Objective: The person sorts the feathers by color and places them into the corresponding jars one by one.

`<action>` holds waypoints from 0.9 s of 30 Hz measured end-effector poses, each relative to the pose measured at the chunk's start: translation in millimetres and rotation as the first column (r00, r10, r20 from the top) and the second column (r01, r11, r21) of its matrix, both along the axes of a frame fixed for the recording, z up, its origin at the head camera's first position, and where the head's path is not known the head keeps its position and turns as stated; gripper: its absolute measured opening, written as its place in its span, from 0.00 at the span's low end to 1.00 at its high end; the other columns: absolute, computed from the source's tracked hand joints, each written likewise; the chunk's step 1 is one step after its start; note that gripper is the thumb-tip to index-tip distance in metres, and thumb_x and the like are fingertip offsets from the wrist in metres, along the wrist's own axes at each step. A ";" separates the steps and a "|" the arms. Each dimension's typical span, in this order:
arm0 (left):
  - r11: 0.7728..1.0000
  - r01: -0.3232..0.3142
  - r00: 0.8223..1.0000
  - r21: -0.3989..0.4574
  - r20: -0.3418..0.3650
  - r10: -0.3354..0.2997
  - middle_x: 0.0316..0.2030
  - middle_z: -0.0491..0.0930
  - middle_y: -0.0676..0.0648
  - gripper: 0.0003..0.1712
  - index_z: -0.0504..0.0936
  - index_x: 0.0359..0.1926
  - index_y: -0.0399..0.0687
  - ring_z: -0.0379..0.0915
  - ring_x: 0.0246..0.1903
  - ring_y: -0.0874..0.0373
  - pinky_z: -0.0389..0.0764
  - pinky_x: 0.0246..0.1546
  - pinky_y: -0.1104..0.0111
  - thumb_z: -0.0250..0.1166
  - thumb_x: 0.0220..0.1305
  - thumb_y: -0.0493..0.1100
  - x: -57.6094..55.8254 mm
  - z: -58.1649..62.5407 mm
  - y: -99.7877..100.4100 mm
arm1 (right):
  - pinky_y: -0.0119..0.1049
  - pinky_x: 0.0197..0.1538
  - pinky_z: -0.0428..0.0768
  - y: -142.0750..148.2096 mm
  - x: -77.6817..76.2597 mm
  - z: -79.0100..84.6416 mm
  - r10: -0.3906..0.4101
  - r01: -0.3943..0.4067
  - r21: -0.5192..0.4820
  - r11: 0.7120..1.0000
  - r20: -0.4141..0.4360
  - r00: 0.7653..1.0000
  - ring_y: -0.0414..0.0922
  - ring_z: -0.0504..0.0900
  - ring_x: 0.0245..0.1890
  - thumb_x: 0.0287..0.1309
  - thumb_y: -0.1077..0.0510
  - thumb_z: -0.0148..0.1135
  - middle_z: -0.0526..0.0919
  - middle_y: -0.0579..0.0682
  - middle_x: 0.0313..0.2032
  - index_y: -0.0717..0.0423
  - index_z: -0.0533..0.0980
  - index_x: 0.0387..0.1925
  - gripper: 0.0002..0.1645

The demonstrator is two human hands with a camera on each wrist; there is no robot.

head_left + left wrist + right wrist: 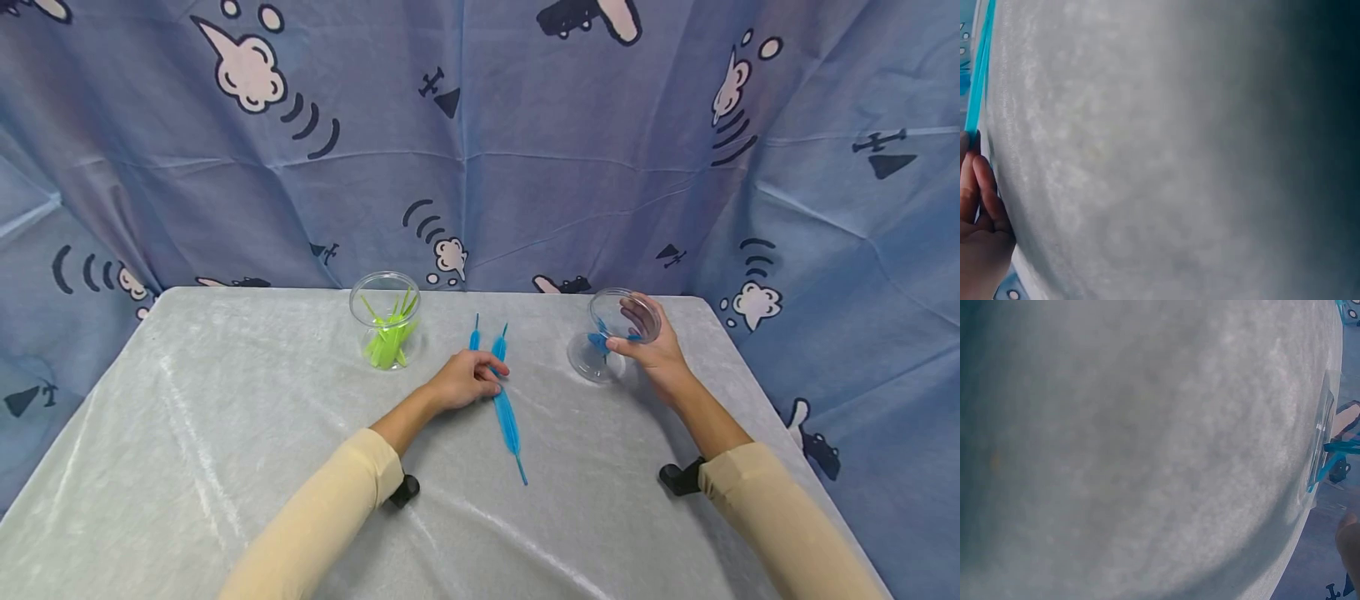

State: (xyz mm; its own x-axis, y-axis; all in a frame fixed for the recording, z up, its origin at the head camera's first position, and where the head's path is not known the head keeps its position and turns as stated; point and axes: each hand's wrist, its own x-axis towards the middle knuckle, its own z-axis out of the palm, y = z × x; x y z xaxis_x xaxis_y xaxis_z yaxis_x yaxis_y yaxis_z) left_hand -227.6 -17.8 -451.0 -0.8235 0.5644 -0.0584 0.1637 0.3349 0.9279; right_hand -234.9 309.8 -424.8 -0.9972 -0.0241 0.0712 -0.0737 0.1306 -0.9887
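My left hand (467,379) is over the middle of the table, pinching a blue feather (507,421) between thumb and fingers. Its lower part points toward the front edge, and another blue tip (500,343) shows beyond the fingers. In the left wrist view, a blue strip of feather (980,75) rises from the fingertips (985,175). A second blue feather (475,339) lies just left, partly hidden by the hand. My right hand (657,346) grips a clear plastic jar (592,364) near its rim, thumb in front. The jar leans right in the head view, with blue feathers (600,340) inside.
Another clear jar (385,321), holding several lime-green feathers (390,343), stands upright at the back, left of the left hand. A pale grey cloth covers the table (187,433). Behind it hangs a blue patterned curtain (525,200).
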 end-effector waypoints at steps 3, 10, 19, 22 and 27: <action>1.000 0.002 1.000 0.015 0.012 -0.002 0.30 0.84 0.44 0.15 0.82 0.51 0.31 0.73 0.26 0.65 0.73 0.28 0.74 0.65 0.63 0.28 -0.9 3.2 -1.1 | 0.55 0.76 0.43 0.7 -0.3 -0.5 -0.001 0.001 0.009 1.000 0.002 1.000 0.51 0.51 0.75 0.57 0.70 0.68 0.55 0.57 0.75 0.49 0.50 0.75 0.52; 0.998 -0.043 0.999 0.053 0.025 0.042 0.30 0.84 0.45 0.17 0.80 0.53 0.30 0.72 0.27 0.64 0.70 0.29 0.73 0.65 0.63 0.28 -8.2 17.8 -4.2 | 0.55 0.76 0.43 0.8 0.3 -0.5 0.002 -0.002 0.011 1.000 -0.004 1.000 0.52 0.50 0.75 0.58 0.71 0.67 0.54 0.58 0.75 0.51 0.49 0.76 0.52; 0.987 -0.121 0.991 0.102 0.072 0.114 0.33 0.84 0.45 0.17 0.81 0.55 0.37 0.74 0.32 0.59 0.73 0.35 0.68 0.64 0.65 0.31 -17.5 41.6 -8.1 | 0.55 0.76 0.41 0.7 -0.1 -1.1 0.003 -0.003 0.010 1.000 -0.005 1.000 0.52 0.50 0.75 0.58 0.72 0.66 0.53 0.59 0.75 0.51 0.48 0.76 0.53; 0.979 -0.158 0.985 0.132 0.086 0.147 0.36 0.84 0.43 0.16 0.81 0.55 0.39 0.78 0.37 0.55 0.78 0.45 0.58 0.64 0.66 0.31 -19.6 51.4 -7.5 | 0.55 0.76 0.42 0.6 0.1 -1.1 0.002 -0.002 0.012 1.000 -0.003 1.000 0.52 0.50 0.76 0.58 0.72 0.66 0.53 0.59 0.75 0.51 0.48 0.76 0.53; 0.960 -0.211 0.976 0.181 0.098 0.196 0.37 0.83 0.43 0.16 0.81 0.55 0.41 0.79 0.42 0.48 0.76 0.54 0.48 0.63 0.67 0.32 -23.0 65.1 -4.6 | 0.55 0.76 0.41 0.5 1.0 -0.6 0.004 -0.004 0.013 1.000 -0.006 1.000 0.53 0.49 0.76 0.58 0.72 0.66 0.53 0.59 0.75 0.51 0.48 0.76 0.53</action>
State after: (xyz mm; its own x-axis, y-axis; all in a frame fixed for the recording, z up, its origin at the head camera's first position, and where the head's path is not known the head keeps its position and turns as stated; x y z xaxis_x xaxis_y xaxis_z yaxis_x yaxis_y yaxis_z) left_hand -250.5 -22.4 -385.9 -0.9192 0.3922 -0.0360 0.0341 0.1704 0.9848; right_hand -233.9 310.4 -425.4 -0.9966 -0.0287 0.0766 -0.0799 0.1430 -0.9865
